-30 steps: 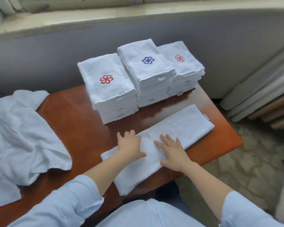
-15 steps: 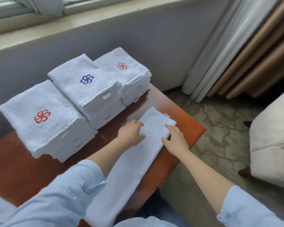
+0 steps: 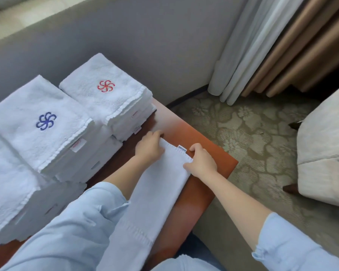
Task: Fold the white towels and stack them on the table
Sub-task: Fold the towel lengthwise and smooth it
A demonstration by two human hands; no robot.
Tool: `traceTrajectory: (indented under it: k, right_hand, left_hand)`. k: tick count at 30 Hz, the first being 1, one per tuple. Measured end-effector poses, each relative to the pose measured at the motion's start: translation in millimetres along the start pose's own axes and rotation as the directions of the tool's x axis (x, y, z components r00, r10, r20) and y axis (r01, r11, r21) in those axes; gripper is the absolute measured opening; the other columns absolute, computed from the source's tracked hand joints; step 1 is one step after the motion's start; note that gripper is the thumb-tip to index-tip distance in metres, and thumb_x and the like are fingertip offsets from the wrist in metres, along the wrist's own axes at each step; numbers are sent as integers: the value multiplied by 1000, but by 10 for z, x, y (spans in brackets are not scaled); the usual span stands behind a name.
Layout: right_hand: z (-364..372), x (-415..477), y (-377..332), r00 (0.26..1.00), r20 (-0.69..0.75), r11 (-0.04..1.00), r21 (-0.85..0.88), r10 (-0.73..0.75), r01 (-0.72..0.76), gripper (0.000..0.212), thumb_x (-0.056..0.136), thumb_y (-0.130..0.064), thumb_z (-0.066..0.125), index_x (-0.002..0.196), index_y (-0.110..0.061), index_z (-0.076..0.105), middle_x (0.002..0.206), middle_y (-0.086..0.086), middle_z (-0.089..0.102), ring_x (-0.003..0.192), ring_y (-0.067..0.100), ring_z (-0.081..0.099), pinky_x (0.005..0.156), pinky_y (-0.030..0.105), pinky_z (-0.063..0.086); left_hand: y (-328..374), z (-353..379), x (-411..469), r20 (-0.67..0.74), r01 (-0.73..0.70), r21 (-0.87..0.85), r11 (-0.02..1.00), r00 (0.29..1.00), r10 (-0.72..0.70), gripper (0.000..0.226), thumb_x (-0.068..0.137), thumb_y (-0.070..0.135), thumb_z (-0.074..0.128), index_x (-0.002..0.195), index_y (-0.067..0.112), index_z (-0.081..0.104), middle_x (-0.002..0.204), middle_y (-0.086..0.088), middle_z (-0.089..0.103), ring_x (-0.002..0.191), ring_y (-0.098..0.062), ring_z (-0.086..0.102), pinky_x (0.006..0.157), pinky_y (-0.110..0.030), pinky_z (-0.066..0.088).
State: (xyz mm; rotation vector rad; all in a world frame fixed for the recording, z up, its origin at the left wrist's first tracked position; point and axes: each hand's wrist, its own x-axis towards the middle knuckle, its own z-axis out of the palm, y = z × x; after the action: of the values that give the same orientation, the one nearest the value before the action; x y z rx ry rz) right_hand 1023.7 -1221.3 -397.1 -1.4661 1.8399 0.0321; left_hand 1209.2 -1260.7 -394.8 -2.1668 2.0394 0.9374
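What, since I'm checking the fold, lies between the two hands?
Head view: the far end of the long towel spans from left hand to right hand, a small label on its edge.

The long towel is plain white, and its small white tag bears dark lettering. The middle stack of white towels shows a blue pinwheel flower stitched on top. The far stack has the same flower in red, and a sliver of red shows on the near stack. The counter is glossy reddish-brown. The sleeves are pale blue, the wall flat grey. The carpet is muted grey-green, with pale flowers over fine stripes. The sheer curtain is white, the drapes tan and brown. The armchair is cream with a dark brown leg.
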Motion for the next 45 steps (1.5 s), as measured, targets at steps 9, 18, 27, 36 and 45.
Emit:
traceTrajectory:
  k: [9, 18, 27, 36, 45]
  right_hand:
    - [86, -217, 6, 994, -109, 969, 248, 9, 19, 10, 76, -15, 60, 84, -20, 60, 92, -7, 58, 79, 16, 56, 58, 29, 38]
    - [302, -1086, -401, 906, -409, 749, 566, -107, 344, 15, 84, -10, 65, 89, -20, 55, 76, -9, 60, 62, 1, 53, 52, 12, 39]
    - [794, -2317, -728, 750, -616, 718, 408, -240, 564, 6, 87, -17, 68, 88, -23, 68, 81, -12, 68, 79, 12, 63, 69, 44, 55]
    - [1353, -3119, -871, 670, -611, 728, 212, -422, 652, 10, 84, -15, 70, 91, -21, 71, 88, -11, 69, 83, 10, 62, 70, 37, 53]
    - [2022, -3420, -670, 697, -426, 773, -8, -576, 634, 16, 80, -8, 70, 94, -16, 70, 95, -4, 65, 88, 15, 60, 64, 37, 52]
  left_hand:
    - [-77, -138, -224, -158, -161, 22, 987, 974, 162, 22, 82, 21, 58, 101, 21, 68, 100, 0, 67, 96, -26, 57, 67, -31, 36]
    - [-512, -490, -1174, -350, -249, -126, 960, 917, 192, 13, 88, 24, 60, 100, 29, 63, 93, 8, 69, 90, -20, 62, 68, -33, 46]
    - [-1109, -657, -2459, -526, -462, -215, 860, 797, 297, 17, 89, 15, 64, 99, 29, 66, 99, 11, 67, 81, -8, 64, 74, -27, 48]
    - [-1802, -532, -3276, -548, -522, -201, 829, 761, 346, 24, 86, 11, 63, 98, 32, 63, 100, 15, 61, 80, 10, 58, 73, -16, 45]
    - [-2368, -17, -3734, -388, -424, -71, 903, 845, 367, 23, 80, 12, 65, 90, 32, 59, 98, 19, 52, 82, -3, 51, 63, -13, 37]
